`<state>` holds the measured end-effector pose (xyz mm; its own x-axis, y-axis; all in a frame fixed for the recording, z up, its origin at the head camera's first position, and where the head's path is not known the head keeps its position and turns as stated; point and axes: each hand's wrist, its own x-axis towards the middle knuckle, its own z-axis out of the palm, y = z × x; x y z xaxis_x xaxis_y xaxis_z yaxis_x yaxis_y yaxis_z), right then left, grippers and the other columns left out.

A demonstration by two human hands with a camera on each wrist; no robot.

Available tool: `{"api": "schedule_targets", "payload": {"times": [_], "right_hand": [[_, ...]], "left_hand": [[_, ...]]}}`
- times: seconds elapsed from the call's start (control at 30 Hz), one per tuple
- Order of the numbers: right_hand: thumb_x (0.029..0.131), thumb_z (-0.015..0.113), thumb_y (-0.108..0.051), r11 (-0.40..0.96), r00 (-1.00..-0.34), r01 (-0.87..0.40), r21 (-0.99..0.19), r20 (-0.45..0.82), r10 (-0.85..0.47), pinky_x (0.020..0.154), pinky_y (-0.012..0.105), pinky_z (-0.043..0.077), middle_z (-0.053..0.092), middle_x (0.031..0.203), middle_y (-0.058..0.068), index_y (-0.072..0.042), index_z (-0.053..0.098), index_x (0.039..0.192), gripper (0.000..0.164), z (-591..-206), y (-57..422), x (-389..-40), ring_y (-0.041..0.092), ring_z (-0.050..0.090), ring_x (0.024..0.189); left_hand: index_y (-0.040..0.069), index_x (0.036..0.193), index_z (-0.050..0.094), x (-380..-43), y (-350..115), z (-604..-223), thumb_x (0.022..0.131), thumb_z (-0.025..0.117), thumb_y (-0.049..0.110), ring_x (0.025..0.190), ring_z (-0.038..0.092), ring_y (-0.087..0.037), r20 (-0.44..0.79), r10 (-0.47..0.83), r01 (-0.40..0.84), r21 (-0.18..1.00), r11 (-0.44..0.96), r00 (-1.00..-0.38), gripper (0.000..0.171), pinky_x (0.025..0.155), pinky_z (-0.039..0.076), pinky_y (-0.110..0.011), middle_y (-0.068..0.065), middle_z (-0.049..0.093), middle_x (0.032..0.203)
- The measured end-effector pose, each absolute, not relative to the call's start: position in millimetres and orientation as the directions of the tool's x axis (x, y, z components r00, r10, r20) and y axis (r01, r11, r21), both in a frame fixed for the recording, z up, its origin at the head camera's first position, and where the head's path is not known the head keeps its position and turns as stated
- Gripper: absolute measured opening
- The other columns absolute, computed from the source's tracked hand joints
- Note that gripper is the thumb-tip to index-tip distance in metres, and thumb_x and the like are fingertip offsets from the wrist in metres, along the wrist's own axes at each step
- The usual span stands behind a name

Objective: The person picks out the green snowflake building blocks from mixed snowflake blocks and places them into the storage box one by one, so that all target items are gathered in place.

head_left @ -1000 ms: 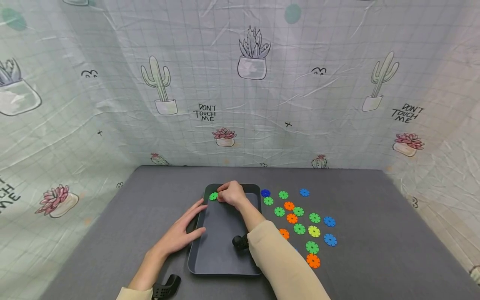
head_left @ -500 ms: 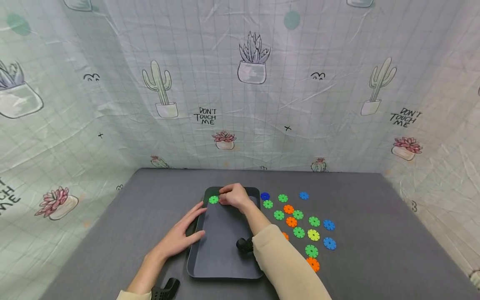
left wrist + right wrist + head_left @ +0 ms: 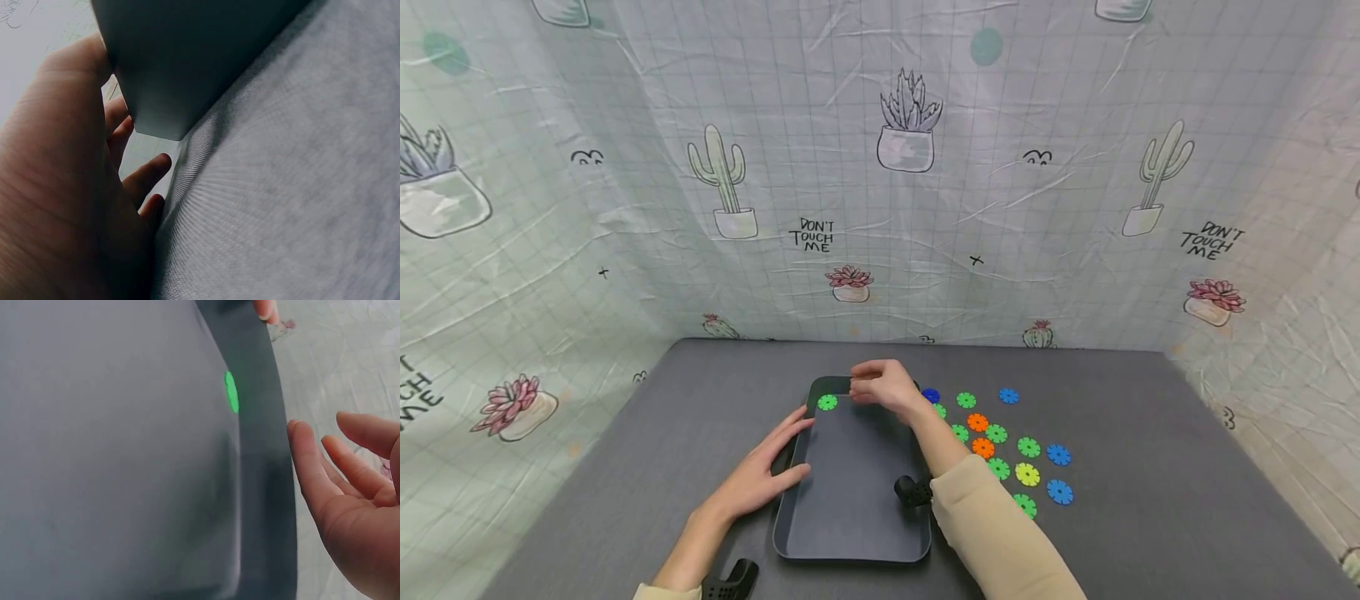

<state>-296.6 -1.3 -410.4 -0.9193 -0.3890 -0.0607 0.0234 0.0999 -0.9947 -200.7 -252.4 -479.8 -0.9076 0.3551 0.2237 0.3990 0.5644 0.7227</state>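
Note:
In the head view, a dark tray point(image 3: 850, 500) lies lengthwise before me. One green notched disc point(image 3: 827, 402) sits in its far left corner; the right wrist view also has this disc point(image 3: 231, 392) by the tray wall. My left hand point(image 3: 756, 475) rests along the tray's left side, fingers extended, with fingertips at the rim. In the left wrist view, the left hand's thumb point(image 3: 81, 59) lies against the tray's outer wall point(image 3: 187, 56). My right hand point(image 3: 886, 387) is over the tray's far right part. The right wrist view shows its fingers point(image 3: 306, 450) loosely bent, holding nothing.
Several notched discs lie scattered on the grey table right of the tray, among them a yellow disc point(image 3: 1027, 475), an orange disc point(image 3: 977, 422), a light blue disc point(image 3: 1060, 492) and a dark blue disc point(image 3: 931, 396). A printed curtain point(image 3: 1000, 208) hangs behind the table.
My right hand has drawn away from the green disc in the corner, going right across the tray's far end. The disc stays where it was; my left hand keeps its place.

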Motion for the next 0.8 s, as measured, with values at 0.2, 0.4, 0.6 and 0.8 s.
{"api": "schedule_targets", "payload": {"times": [0.2, 0.4, 0.6, 0.8], "right_hand": [[0.098, 0.062, 0.001, 0.087, -0.922, 0.003, -0.996, -0.037, -0.386, 0.096, 0.049, 0.050, 0.057, 0.133, 0.032, 0.012, 0.057, 0.134, 0.038, -401, 15, -289, 0.036, 0.066, 0.109], [0.098, 0.063, -0.001, 0.103, -0.920, -0.021, -0.994, -0.022, -0.391, 0.096, 0.050, 0.050, 0.058, 0.132, 0.030, 0.009, 0.059, 0.133, 0.036, -390, 29, -284, 0.036, 0.066, 0.110], [0.098, 0.064, -0.002, 0.121, -0.921, -0.041, -0.992, -0.010, -0.390, 0.097, 0.048, 0.050, 0.058, 0.132, 0.029, 0.007, 0.058, 0.135, 0.038, -381, 47, -278, 0.034, 0.065, 0.110], [0.099, 0.062, -0.003, 0.143, -0.913, -0.076, -0.987, 0.012, -0.407, 0.094, 0.044, 0.053, 0.057, 0.132, 0.031, 0.009, 0.054, 0.137, 0.040, -378, 67, -271, 0.038, 0.064, 0.113]], "left_hand": [[0.014, 0.154, 0.044, -200, -252, -479, 0.096, 0.070, 0.028, 0.149, 0.024, -0.036, 0.234, 0.354, 0.406, 0.718, 0.565, -0.906, 0.065, 0.108, 0.025, -0.069, -0.005, 0.025, 0.165], [0.014, 0.153, 0.045, -199, -252, -479, 0.096, 0.070, 0.027, 0.149, 0.024, -0.036, 0.246, 0.352, 0.414, 0.715, 0.564, -0.903, 0.064, 0.108, 0.026, -0.070, -0.004, 0.026, 0.165], [0.015, 0.154, 0.045, -199, -252, -480, 0.097, 0.070, 0.028, 0.149, 0.023, -0.037, 0.251, 0.354, 0.419, 0.712, 0.563, -0.901, 0.063, 0.107, 0.026, -0.071, -0.003, 0.025, 0.165], [0.017, 0.153, 0.046, -200, -253, -481, 0.097, 0.070, 0.028, 0.149, 0.023, -0.036, 0.258, 0.356, 0.425, 0.716, 0.554, -0.898, 0.062, 0.107, 0.025, -0.071, -0.002, 0.026, 0.165]]}}
